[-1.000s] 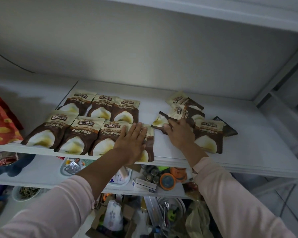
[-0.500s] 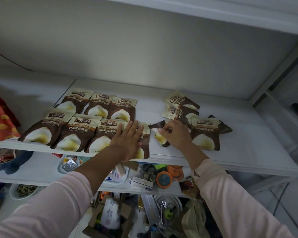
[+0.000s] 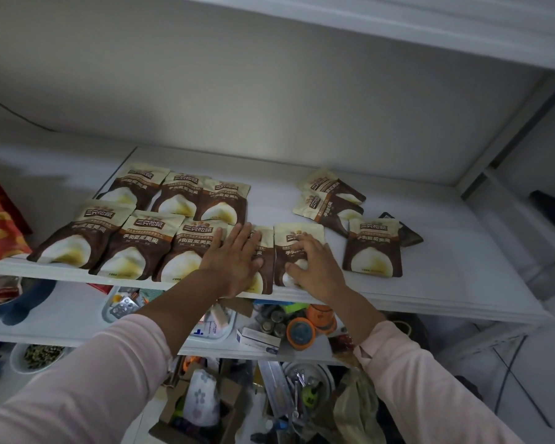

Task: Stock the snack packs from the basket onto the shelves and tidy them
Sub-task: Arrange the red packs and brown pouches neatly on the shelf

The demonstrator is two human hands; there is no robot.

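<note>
Left hand (image 3: 233, 262): flat, fingers straight, pressing down on fourth pack (image 3: 266, 241) at the front edge of shelf (image 3: 446, 283). Right hand (image 3: 316, 269): fingers bent, thumb and tips pinching the face of fifth pack (image 3: 297, 235), directly under the palm. Long axis of fifth pack: front to back, parallel to fourth pack, with a narrow gap on the thumb side. Likely next move: a short slide toward the left hand to close that gap, right hand nearer, left hand as stop. Loose packs (image 3: 374, 248): off the little-finger side and past the fingertips, two tilted. Tidy rows (image 3: 135, 238): outward of the left hand.
</note>
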